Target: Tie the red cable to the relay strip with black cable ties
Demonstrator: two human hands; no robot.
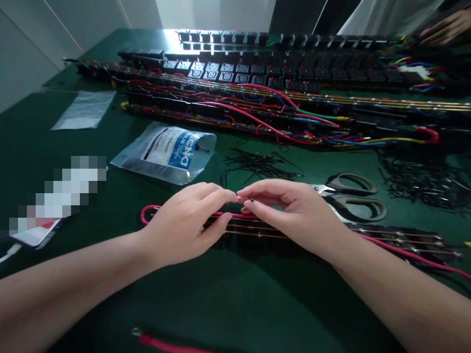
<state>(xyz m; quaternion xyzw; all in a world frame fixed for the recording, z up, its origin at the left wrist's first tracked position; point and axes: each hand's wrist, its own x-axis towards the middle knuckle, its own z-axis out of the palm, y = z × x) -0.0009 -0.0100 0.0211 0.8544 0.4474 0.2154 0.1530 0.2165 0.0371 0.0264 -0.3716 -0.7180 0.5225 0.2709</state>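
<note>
My left hand [187,223] and my right hand [290,211] meet fingertip to fingertip over a black socket strip [401,240] with copper bars and a red wire [149,212] lying across the green table. Both hands are closed in a pinch. A thin black cable tie [250,198] shows at my right fingertips, just above the red wire. What the left fingers pinch is too small to name. The strip's middle is hidden under my hands.
Scissors [349,196] lie just right of my right hand. Loose black cable ties [261,165] and a printed plastic bag [169,153] lie behind. Several wired socket strips [287,103] fill the back. Another person's hand [445,27] is at the far right corner. A second red wire [165,343] lies near me.
</note>
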